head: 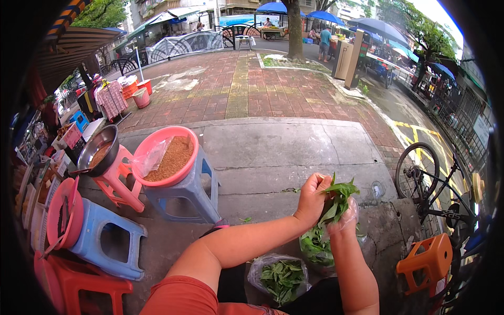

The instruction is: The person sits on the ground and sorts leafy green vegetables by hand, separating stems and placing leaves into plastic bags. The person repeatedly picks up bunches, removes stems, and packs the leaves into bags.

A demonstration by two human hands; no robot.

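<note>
My right hand (343, 215), in a thin clear plastic glove, grips a bunch of leafy green stems (338, 199) in front of me. Beside it, my bare left hand (313, 199) has its fingers pinched together at the upper left edge of the bunch; a small pale piece, perhaps a stem, shows at the fingertips. Below the hands is a clear plastic bag of greens (317, 246), partly hidden by my right forearm. Nearer to my body, between my legs, lies an open clear plastic bag (280, 275) with loose green leaves in it.
At the left, a pink basin of brown grains (169, 157) stands on a blue-grey plastic stool (185, 201). A metal bowl (112, 151), a red stool (94, 283) and a light blue stool (112, 236) are nearby. An orange stool (427, 262) and a bicycle (425, 181) stand at the right.
</note>
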